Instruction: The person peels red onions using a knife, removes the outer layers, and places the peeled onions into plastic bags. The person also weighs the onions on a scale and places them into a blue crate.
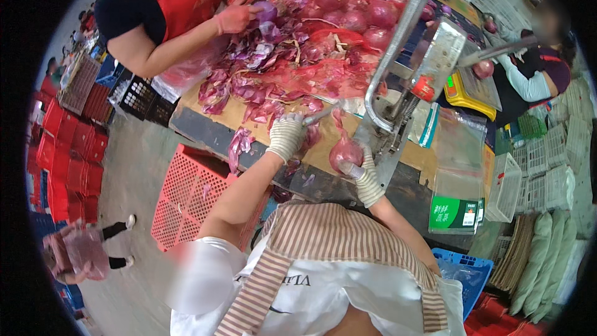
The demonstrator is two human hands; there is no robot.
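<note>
1. Step in hand, as we judge it: trimming and peeling a red onion (346, 151) at the bench (205, 126).
2. Right hand (368, 177), gloved: its grip is curled shut round the onion, held just above the bench's near edge.
3. Left hand (285, 137), gloved: its grip is closed on the handle of a small knife (320, 115), the blade pointing toward the onion.
4. We judge the next move calls for a steady onion and the blade brought across to it.
5. Beyond both grips: loose purple skins (258, 81) and a heap of peeled onions (357, 9).
6. Right of the onion grip: a hanging stack of clear rectangular bags (459, 168) with a green label (457, 213) at the foot.
7. Below the knife grip: a red crate (186, 193).
</note>
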